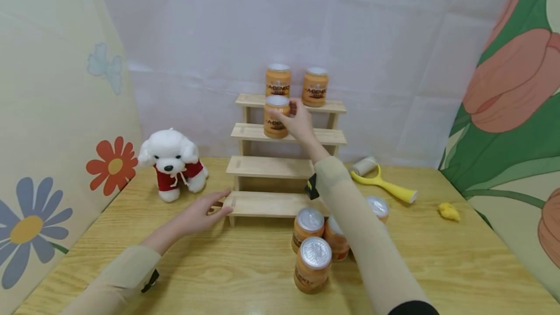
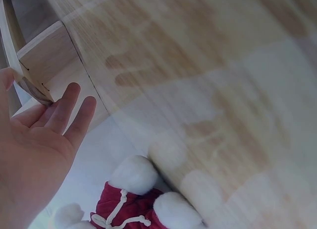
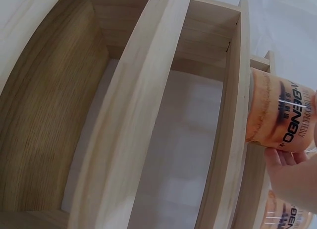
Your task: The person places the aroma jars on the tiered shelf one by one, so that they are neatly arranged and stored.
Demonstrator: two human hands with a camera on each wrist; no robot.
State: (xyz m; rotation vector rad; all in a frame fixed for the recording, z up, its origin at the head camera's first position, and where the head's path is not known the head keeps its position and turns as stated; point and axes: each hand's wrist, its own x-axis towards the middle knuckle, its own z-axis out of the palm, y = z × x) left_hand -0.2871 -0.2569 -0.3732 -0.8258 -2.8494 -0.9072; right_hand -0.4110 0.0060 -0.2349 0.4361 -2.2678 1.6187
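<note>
In the head view, a four-step wooden stand (image 1: 262,166) stands at mid-table. My right hand (image 1: 301,123) grips an orange can (image 1: 274,129) with a silver lid, upright at the second step from the top. The right wrist view shows this can's lettered label (image 3: 277,110) by the step's edge, with fingertips around its side. Two similar cans, a left one (image 1: 278,79) and a right one (image 1: 315,89), stand on the top step. My left hand (image 1: 199,214) pinches the left end of the bottom step between thumb and index finger; its other fingers extend outward.
Several more orange cans (image 1: 312,269) cluster on the table at the stand's front right, partly behind my right forearm. A white plush dog (image 1: 170,159) in red sits left. A yellow forked handle (image 1: 389,188) beside a pale roll (image 1: 364,165) and a yellow lump (image 1: 448,211) lie right.
</note>
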